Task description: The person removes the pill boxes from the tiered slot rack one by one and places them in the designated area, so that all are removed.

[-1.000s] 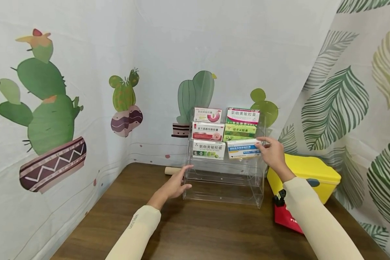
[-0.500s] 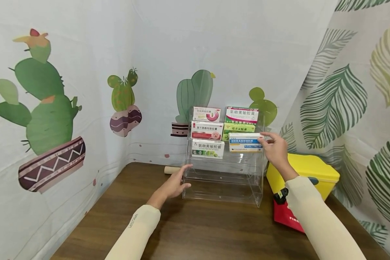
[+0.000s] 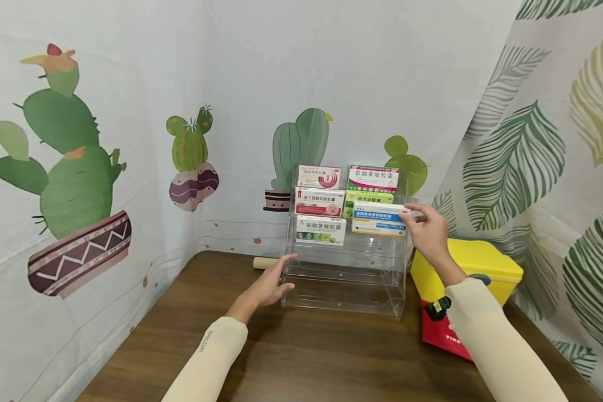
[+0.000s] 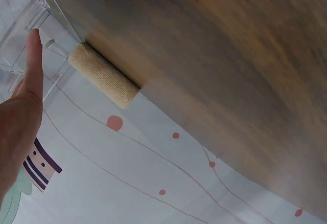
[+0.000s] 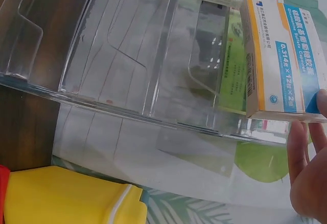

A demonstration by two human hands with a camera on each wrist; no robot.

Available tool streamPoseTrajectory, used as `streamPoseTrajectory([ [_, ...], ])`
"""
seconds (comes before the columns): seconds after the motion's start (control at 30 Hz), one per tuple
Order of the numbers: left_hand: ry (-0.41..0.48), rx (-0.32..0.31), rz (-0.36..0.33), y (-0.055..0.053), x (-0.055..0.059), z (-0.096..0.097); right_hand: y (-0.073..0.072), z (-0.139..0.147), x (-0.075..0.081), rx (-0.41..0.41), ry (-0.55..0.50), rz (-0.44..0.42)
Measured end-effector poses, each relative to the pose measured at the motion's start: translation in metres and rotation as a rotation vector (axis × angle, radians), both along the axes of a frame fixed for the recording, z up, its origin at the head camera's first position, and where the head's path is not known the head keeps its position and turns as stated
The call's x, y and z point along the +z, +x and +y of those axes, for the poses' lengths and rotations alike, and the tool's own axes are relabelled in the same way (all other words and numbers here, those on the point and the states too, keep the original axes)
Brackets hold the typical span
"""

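Observation:
My right hand pinches the right end of a white, blue and orange medicine box, thumb on its front face. In the right wrist view this medicine box is tilted in front of the clear acrylic rack, overlapping a green box. My left hand rests with straight fingers against the left side of the rack. Its thumb points towards the front of the rack. On the upper tiers stand several other medicine boxes, among them a green-and-white one left of the held box.
Right of the rack stand a yellow case and a red pouch, partly hidden by my right arm. Behind my left hand lies a beige bandage roll by the table's back edge. A printed curtain hangs behind the brown table.
The blue-and-white medicine box has been raised slightly and levelled by my right hand, and now covers more of the green box behind it. My left hand stays at the rack's side.

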State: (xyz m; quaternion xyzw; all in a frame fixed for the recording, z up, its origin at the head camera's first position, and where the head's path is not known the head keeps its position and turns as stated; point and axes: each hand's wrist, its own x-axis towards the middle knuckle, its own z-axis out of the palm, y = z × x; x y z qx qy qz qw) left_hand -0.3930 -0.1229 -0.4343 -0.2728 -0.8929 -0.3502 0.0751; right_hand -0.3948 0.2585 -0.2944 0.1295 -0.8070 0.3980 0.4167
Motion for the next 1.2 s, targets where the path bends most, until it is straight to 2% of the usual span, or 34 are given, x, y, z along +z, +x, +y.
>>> streamPoseTrajectory([
  [0.57,0.023,-0.007,0.027,-0.001,-0.001,-0.002,0.028,-0.002,-0.007,0.094,-0.006,0.084],
  [0.8,0.006,0.001,0.030,0.001,-0.001,-0.001,0.040,0.000,-0.014,0.127,-0.007,0.044],
  [0.97,-0.013,-0.006,0.024,0.002,0.000,0.001,0.047,0.004,-0.019,0.147,-0.043,0.013],
  [1.2,0.002,-0.005,0.028,0.002,0.000,0.002,0.055,0.009,-0.025,0.167,-0.054,-0.041],
])
